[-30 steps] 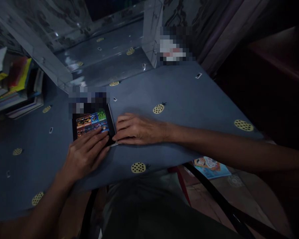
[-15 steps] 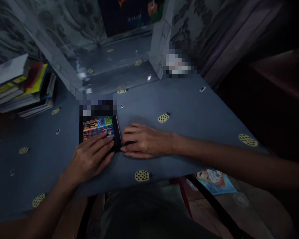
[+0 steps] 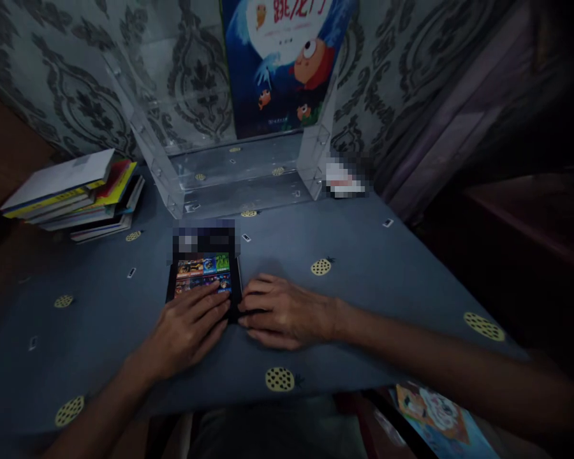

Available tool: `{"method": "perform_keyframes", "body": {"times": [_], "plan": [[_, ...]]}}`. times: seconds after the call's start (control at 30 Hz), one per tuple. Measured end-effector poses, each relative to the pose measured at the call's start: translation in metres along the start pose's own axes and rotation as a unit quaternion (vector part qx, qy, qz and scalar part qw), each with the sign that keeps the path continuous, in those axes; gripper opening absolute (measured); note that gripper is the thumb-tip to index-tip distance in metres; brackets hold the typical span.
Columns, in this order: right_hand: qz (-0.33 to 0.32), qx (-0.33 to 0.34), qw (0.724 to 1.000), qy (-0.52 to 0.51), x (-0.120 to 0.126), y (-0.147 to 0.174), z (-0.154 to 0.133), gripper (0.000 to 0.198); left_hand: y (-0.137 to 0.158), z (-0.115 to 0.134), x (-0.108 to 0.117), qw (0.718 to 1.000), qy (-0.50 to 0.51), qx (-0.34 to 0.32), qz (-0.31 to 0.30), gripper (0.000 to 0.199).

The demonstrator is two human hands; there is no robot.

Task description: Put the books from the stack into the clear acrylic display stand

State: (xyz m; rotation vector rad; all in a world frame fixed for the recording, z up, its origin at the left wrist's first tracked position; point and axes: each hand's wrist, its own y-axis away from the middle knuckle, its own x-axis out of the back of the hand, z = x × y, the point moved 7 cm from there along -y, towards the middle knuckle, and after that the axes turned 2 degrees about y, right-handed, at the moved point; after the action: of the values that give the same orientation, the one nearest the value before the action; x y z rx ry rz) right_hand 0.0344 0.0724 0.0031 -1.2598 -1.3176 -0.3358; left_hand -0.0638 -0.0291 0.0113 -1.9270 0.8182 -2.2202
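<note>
A dark-bordered book [image 3: 184,285] with rows of bright picture panels on its cover lies on the cloth-covered table; its top part is pixelated. My left hand [image 3: 191,328] rests flat over the lower cover, fingers stretched out and pointing to the upper right. At the book's lower right edge, my right hand [image 3: 287,312] has its fingers bent, with thumb and fingertips pinched against the edge. The fingertips of my right hand are partly hidden.
Behind the book stands a clear acrylic stand [image 3: 176,207], holding a picture book [image 3: 282,83] with orange fish. Stacked books [image 3: 60,185] sit at the left. A pixelated white object [image 3: 344,182] lies right of the stand. Below the table's front edge shows a colourful book [image 3: 442,414].
The view has tilted up, so the table appears lower and more of the fish picture book shows. Both hands keep about the same places on the book.
</note>
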Motion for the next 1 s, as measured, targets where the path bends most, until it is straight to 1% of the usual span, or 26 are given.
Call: {"method": "perform_keyframes", "body": {"times": [0.1, 0.2, 0.37, 0.53, 0.63, 0.73, 0.83, 0.93, 1.0], "plan": [[0.012, -0.021, 1.0, -0.019, 0.002, 0.002, 0.006, 0.022, 0.0, 0.0, 0.001, 1.0, 0.0, 0.009, 0.006, 0.023], [0.025, -0.064, 0.998, -0.007, 0.001, 0.003, 0.022, 0.024, -0.002, 0.001, 0.004, 1.0, -0.002, 0.01, 0.016, 0.022], [0.007, -0.143, 0.989, 0.023, -0.005, -0.006, 0.066, 0.029, -0.003, 0.002, 0.005, 1.0, -0.009, 0.01, 0.019, 0.022], [-0.021, -0.222, 0.973, 0.059, -0.003, -0.022, 0.117, 0.036, -0.004, 0.003, 0.005, 1.0, -0.02, -0.003, 0.016, 0.021], [-0.029, -0.251, 0.965, 0.068, -0.002, -0.028, 0.136, 0.038, -0.006, 0.004, 0.007, 1.0, -0.022, -0.004, 0.016, 0.022], [-0.028, -0.251, 0.964, 0.078, -0.003, -0.03, 0.14, 0.038, -0.007, 0.004, 0.008, 1.0, -0.018, -0.005, 0.019, 0.021], [-0.036, -0.251, 0.962, 0.103, -0.006, -0.029, 0.132, 0.044, -0.006, 0.004, 0.008, 1.0, -0.014, -0.001, 0.023, 0.021], [-0.066, -0.253, 0.959, 0.113, -0.013, -0.024, 0.112, 0.064, -0.004, 0.001, 0.007, 1.0, -0.007, 0.011, 0.019, 0.023], [-0.089, -0.234, 0.963, 0.1, -0.018, -0.019, 0.092, 0.078, -0.002, 0.001, 0.005, 1.0, -0.008, 0.012, 0.013, 0.024]]}}
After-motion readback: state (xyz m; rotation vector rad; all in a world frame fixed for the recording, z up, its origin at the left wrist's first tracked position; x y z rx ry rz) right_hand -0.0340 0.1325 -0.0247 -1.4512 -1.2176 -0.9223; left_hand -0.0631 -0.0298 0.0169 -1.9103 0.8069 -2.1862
